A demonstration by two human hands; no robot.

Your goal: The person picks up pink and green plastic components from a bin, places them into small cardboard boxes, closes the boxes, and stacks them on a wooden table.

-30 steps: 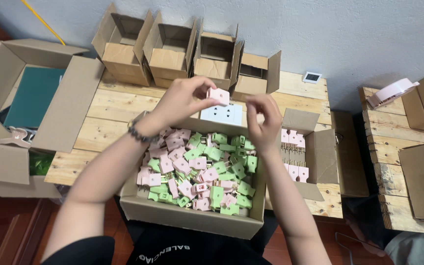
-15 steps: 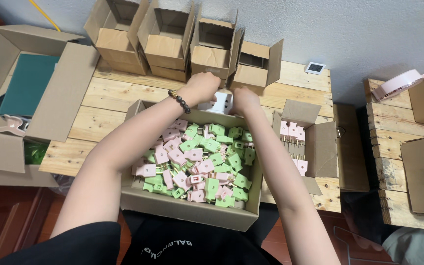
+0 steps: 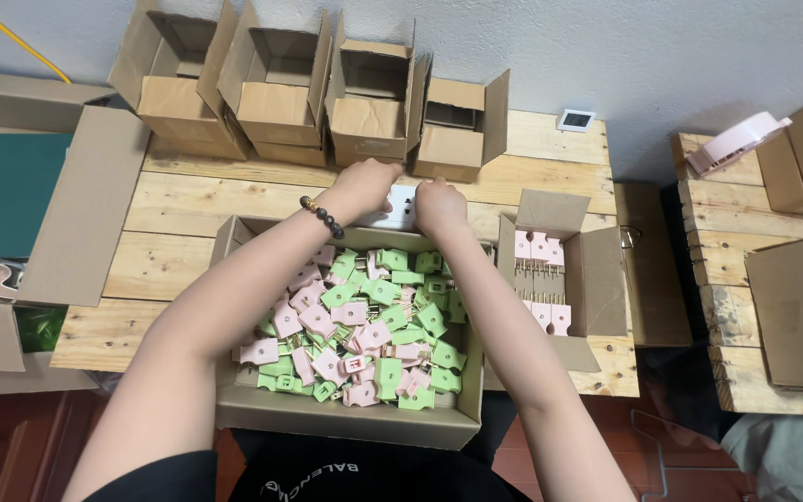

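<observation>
1. Two hands meet on one white socket block (image 3: 401, 206): my left hand (image 3: 362, 186) and right hand (image 3: 439, 204) each have their grip closed on an end of it, on the desk (image 3: 188, 200) just beyond the big box (image 3: 346, 423).
2. I'd judge it best to keep both grips level and pressure even.
3. I count four empty cartons (image 3: 276, 88) beyond the grip and one side box (image 3: 597, 279) right of it; the pink and green plugs (image 3: 364, 321) below are too many to count.

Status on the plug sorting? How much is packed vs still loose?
Done: a few pink plugs sit in neat rows in the small box at right. In hand: left hand and right hand both press on a white socket block. Left: the big box holds a heap of loose plugs; four boxes behind look empty.
</observation>
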